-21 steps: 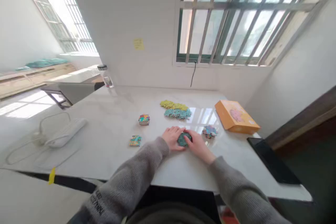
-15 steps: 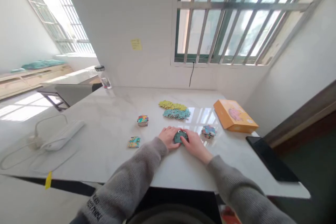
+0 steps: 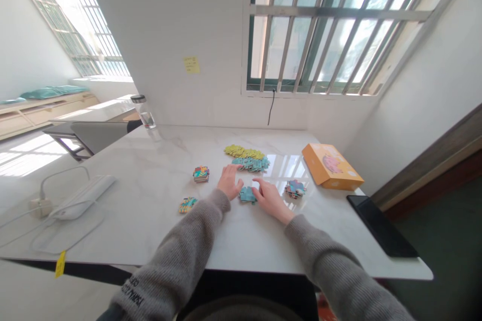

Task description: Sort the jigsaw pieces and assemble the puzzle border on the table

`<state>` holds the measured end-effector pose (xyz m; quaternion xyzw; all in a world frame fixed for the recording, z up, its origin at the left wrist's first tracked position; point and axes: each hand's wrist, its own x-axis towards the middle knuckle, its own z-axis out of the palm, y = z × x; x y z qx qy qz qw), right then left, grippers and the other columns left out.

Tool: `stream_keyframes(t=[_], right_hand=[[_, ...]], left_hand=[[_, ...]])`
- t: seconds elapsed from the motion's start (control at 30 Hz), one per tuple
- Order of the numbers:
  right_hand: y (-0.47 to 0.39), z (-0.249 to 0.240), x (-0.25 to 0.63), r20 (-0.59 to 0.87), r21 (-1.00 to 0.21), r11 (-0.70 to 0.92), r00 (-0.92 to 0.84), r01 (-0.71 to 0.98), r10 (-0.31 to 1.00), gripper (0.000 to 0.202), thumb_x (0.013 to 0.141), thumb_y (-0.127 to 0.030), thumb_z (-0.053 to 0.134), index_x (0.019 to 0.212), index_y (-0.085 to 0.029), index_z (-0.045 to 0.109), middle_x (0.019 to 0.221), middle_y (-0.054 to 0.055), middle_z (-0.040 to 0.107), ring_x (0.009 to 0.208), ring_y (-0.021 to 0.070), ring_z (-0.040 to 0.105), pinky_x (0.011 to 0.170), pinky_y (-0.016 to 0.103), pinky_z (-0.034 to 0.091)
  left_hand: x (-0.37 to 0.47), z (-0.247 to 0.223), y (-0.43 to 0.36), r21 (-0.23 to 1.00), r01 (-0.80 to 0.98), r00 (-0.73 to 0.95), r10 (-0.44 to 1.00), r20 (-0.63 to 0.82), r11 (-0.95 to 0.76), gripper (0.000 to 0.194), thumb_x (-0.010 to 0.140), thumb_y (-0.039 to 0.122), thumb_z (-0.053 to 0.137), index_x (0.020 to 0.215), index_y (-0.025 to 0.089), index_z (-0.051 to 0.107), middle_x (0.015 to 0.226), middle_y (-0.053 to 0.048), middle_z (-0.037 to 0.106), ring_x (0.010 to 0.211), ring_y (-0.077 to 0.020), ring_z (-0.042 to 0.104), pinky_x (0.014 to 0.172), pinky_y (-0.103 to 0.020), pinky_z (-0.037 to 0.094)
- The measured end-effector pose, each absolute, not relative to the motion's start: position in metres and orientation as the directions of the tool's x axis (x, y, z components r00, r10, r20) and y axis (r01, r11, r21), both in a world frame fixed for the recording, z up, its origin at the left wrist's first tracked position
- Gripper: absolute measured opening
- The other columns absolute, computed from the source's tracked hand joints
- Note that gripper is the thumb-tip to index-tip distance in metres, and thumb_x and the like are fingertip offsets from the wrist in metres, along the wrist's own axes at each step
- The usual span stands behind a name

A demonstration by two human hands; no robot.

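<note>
Light-blue puzzle pieces [image 3: 247,195] lie on the white table between my hands. My left hand [image 3: 230,182] is just left of them, fingers apart and stretched toward a spread row of light-blue puzzle pieces [image 3: 253,163]. My right hand [image 3: 269,197] rests at their right side with the fingers spread, its thumb and index finger close to or touching the edge. Behind the blue row is a row of yellow-green puzzle pieces [image 3: 244,152]. To the left are a stack of colourful pieces [image 3: 201,174] and a lower pile [image 3: 187,204]. Another pile [image 3: 295,188] sits right of my right hand.
An orange box [image 3: 333,166] stands at the right, with a black tablet-like device [image 3: 380,225] near the table's right edge. At the left lie a white power strip [image 3: 85,198] and its cables. A clear bottle [image 3: 145,113] stands at the back left corner.
My hands have moved apart. Half a second ago both were closed around a dark teal piece or stack; now light-blue pieces lie between them, and my left hand has shifted left and away.
</note>
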<state>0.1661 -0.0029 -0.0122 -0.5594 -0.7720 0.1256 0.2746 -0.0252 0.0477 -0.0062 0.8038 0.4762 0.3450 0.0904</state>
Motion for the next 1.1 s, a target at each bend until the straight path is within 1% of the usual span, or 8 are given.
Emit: stream_keyframes(t=[0.13, 0.27, 0.4, 0.5, 0.67, 0.83, 1.0, 1.1], right_hand=[[-0.002, -0.012, 0.17, 0.276, -0.599, 0.32, -0.186, 0.735, 0.943, 0.038, 0.097, -0.027, 0.044, 0.131, -0.014, 0.052, 0.072, 0.0, 0.06, 0.07, 0.0181, 0.057, 0.07, 0.029, 0.039], [-0.003, -0.011, 0.173, 0.261, -0.627, 0.324, -0.2, 0.708, 0.944, 0.037, 0.094, -0.021, 0.042, 0.129, -0.015, 0.052, 0.072, -0.001, 0.058, 0.069, 0.018, 0.056, 0.07, 0.029, 0.04], [-0.005, -0.01, 0.176, 0.268, -0.634, 0.345, -0.221, 0.692, 0.938, 0.037, 0.093, -0.019, 0.043, 0.128, -0.014, 0.051, 0.072, -0.001, 0.058, 0.07, 0.0181, 0.056, 0.071, 0.03, 0.041], [-0.007, -0.008, 0.177, 0.261, -0.633, 0.346, -0.229, 0.692, 0.938, 0.038, 0.092, -0.019, 0.044, 0.129, -0.015, 0.051, 0.072, -0.001, 0.06, 0.068, 0.0175, 0.056, 0.07, 0.029, 0.04], [-0.008, -0.004, 0.176, 0.244, -0.642, 0.332, -0.227, 0.691, 0.943, 0.039, 0.092, -0.018, 0.046, 0.13, -0.016, 0.05, 0.073, -0.001, 0.061, 0.067, 0.0168, 0.057, 0.069, 0.028, 0.04], [-0.008, -0.006, 0.176, 0.255, -0.647, 0.342, -0.23, 0.682, 0.939, 0.039, 0.092, -0.019, 0.045, 0.13, -0.015, 0.05, 0.074, 0.0, 0.061, 0.069, 0.0175, 0.057, 0.07, 0.029, 0.041], [-0.006, -0.012, 0.179, 0.285, -0.686, 0.34, -0.192, 0.644, 0.939, 0.042, 0.094, -0.019, 0.036, 0.135, -0.015, 0.045, 0.082, 0.003, 0.063, 0.076, 0.0196, 0.059, 0.076, 0.032, 0.045], [-0.004, -0.017, 0.183, 0.304, -0.722, 0.34, -0.166, 0.602, 0.938, 0.045, 0.093, -0.016, 0.032, 0.138, -0.013, 0.042, 0.086, 0.004, 0.062, 0.08, 0.0196, 0.06, 0.081, 0.033, 0.048]], left_hand=[[-0.016, 0.014, 0.075, 0.326, 0.873, 0.255, 0.91, 0.326, -0.362, 0.057, 0.081, 0.027, 0.061, 0.136, 0.018, 0.048, 0.139, -0.014, 0.045, 0.129, -0.0319, 0.042, 0.108, -0.047, 0.041], [-0.005, 0.021, 0.103, 0.189, 0.918, 0.326, 0.934, 0.143, -0.35, 0.066, 0.082, 0.034, 0.066, 0.143, 0.023, 0.043, 0.15, -0.013, 0.037, 0.138, -0.0331, 0.036, 0.108, -0.046, 0.042], [0.0, 0.018, 0.12, 0.169, 0.917, 0.359, 0.932, 0.05, -0.362, 0.06, 0.086, 0.035, 0.063, 0.143, 0.027, 0.046, 0.142, -0.012, 0.045, 0.131, -0.0308, 0.046, 0.104, -0.043, 0.047], [-0.001, 0.017, 0.121, 0.16, 0.919, 0.354, 0.933, 0.061, -0.359, 0.05, 0.089, 0.024, 0.056, 0.138, 0.029, 0.051, 0.135, -0.01, 0.051, 0.126, -0.0285, 0.051, 0.099, -0.041, 0.05], [-0.009, 0.021, 0.108, 0.165, 0.924, 0.335, 0.938, 0.085, -0.345, 0.053, 0.09, 0.009, 0.043, 0.137, 0.03, 0.052, 0.131, -0.008, 0.059, 0.113, -0.024, 0.061, 0.094, -0.037, 0.053], [-0.017, 0.026, 0.075, 0.276, 0.907, 0.265, 0.941, 0.213, -0.318, 0.059, 0.087, 0.004, 0.042, 0.14, 0.029, 0.05, 0.135, -0.005, 0.061, 0.114, -0.0225, 0.063, 0.096, -0.035, 0.053], [-0.015, 0.021, 0.026, 0.326, 0.795, 0.361, 0.831, 0.423, -0.512, 0.064, 0.082, 0.0, 0.043, 0.14, 0.027, 0.05, 0.138, -0.004, 0.06, 0.128, -0.0199, 0.055, 0.108, -0.037, 0.045], [-0.012, 0.012, 0.004, 0.293, 0.747, 0.48, 0.789, 0.384, -0.596, 0.058, 0.083, 0.001, 0.045, 0.134, 0.026, 0.054, 0.138, -0.004, 0.062, 0.131, -0.0215, 0.053, 0.108, -0.042, 0.044]])
